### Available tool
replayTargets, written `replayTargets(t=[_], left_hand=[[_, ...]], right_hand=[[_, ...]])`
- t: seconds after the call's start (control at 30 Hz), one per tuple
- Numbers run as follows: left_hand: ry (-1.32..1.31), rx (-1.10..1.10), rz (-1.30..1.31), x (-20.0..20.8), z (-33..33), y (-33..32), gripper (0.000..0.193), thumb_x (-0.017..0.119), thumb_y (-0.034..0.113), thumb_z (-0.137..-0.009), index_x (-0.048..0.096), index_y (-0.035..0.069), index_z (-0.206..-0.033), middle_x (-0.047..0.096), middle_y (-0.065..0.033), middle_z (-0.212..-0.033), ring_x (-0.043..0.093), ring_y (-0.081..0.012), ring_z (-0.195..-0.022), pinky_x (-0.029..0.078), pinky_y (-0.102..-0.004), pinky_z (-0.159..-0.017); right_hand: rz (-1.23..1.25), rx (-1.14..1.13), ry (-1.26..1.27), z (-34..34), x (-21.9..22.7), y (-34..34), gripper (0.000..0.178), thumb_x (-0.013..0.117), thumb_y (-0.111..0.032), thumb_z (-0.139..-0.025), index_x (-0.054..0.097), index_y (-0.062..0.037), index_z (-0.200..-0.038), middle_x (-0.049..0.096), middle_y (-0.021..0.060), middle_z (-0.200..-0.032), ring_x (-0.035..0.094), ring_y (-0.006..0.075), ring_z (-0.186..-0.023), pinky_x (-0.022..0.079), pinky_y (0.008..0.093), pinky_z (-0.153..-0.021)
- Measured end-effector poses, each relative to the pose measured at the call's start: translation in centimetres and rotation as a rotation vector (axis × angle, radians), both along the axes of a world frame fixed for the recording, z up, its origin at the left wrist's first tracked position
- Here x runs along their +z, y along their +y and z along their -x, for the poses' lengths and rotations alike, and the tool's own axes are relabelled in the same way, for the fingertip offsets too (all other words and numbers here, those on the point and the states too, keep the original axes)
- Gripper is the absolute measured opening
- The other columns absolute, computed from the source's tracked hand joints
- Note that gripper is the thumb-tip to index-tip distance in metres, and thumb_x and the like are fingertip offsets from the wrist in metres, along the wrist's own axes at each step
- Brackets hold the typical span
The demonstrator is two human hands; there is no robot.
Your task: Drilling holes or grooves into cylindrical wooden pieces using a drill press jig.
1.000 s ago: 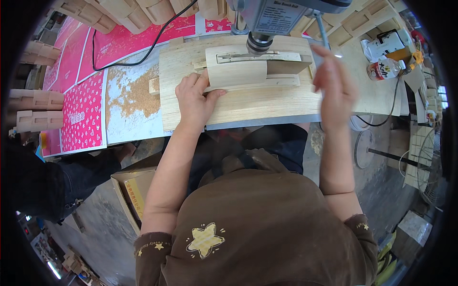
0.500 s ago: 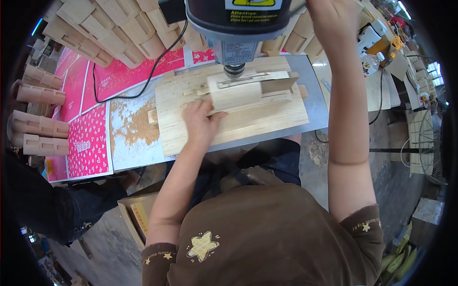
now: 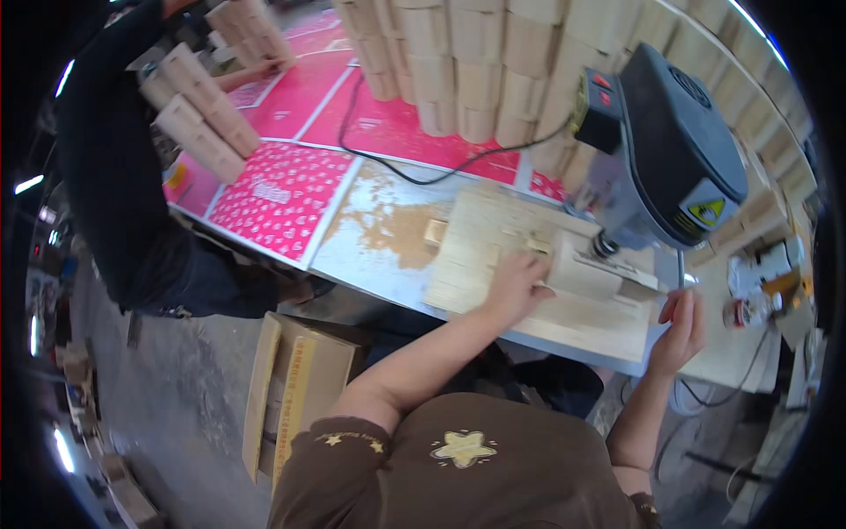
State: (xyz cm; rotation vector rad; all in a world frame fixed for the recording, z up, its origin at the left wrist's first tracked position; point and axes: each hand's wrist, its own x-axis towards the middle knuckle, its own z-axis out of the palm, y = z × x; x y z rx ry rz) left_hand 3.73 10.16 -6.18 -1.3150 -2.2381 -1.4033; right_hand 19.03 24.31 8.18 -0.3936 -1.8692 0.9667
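One pale wooden block lies on a wide board on the table, just below the chuck of a dark drill. It looks like bare, dry wood, so it should be stiff and fairly light, with a surface more grippy than slick, though fine sawdust like that on the table could make it slide a little. Its edges around the slot on top seem the likeliest part to chip, while the solid body should bear firm pressure well.

The left hand is at the block's left end, fingers at the far side and thumb toward the near side; its grip is partly spread, and whether it pinches the wood or merely steadies it cannot be told. The right hand is near the board's right end, fingers bent, with nothing visible in its grip; whether it is truly empty cannot be told. The best hold seems to be that left end and the smooth near side, low down and well apart from the chuck
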Motion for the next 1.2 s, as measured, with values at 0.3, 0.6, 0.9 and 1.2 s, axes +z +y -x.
replayTargets(t=[0.3,0.6,0.9,1.2], left_hand=[[-0.071,-0.032,0.022,0.5,-0.3,-0.6,0.058,0.077,0.019,-0.058,0.06,0.008,-0.112,0.052,-0.0085,-0.08,0.05,-0.0308,-0.08,0.04,-0.0398,-0.071],[-0.187,-0.031,-0.011,-0.2,0.3,0.2,0.051,0.081,0.021,-0.054,0.063,0.008,-0.1,0.054,-0.0093,-0.085,0.053,-0.0306,-0.085,0.043,-0.0397,-0.073],[-0.213,-0.034,-0.051,0.4,0.1,1.0,0.049,0.083,0.024,-0.052,0.063,0.005,-0.093,0.055,-0.0116,-0.084,0.057,-0.0298,-0.078,0.046,-0.0389,-0.066],[-0.154,-0.157,-0.142,1.3,2.3,-2.2,0.039,0.082,0.015,-0.053,0.062,0.002,-0.084,0.056,-0.0092,-0.079,0.055,-0.026,-0.072,0.045,-0.0343,-0.064]], right_hand=[[-0.222,0.011,0.218,3.0,-8.0,1.7,0.027,0.037,-0.013,-0.091,0.048,-0.002,-0.068,0.044,0.0081,-0.063,0.041,0.0199,-0.061,0.032,0.0308,-0.06],[-0.336,-0.022,0.01,6.8,9.0,6.8,0.034,0.041,-0.029,-0.096,0.051,-0.0051,-0.073,0.038,-0.0033,-0.059,0.034,0.0073,-0.053,0.025,0.024,-0.047],[-0.061,0.153,-0.108,4.9,4.0,9.4,0.044,0.04,-0.036,-0.096,0.046,-0.0045,-0.127,0.052,0.002,-0.084,0.049,0.0133,-0.071,0.04,0.0279,-0.066],[-0.415,0.225,-0.797,0.9,-4.8,6.7,0.031,0.064,-0.004,-0.069,0.055,-0.0019,-0.099,0.055,0.0189,-0.092,0.051,0.0369,-0.087,0.041,0.0409,-0.078]])
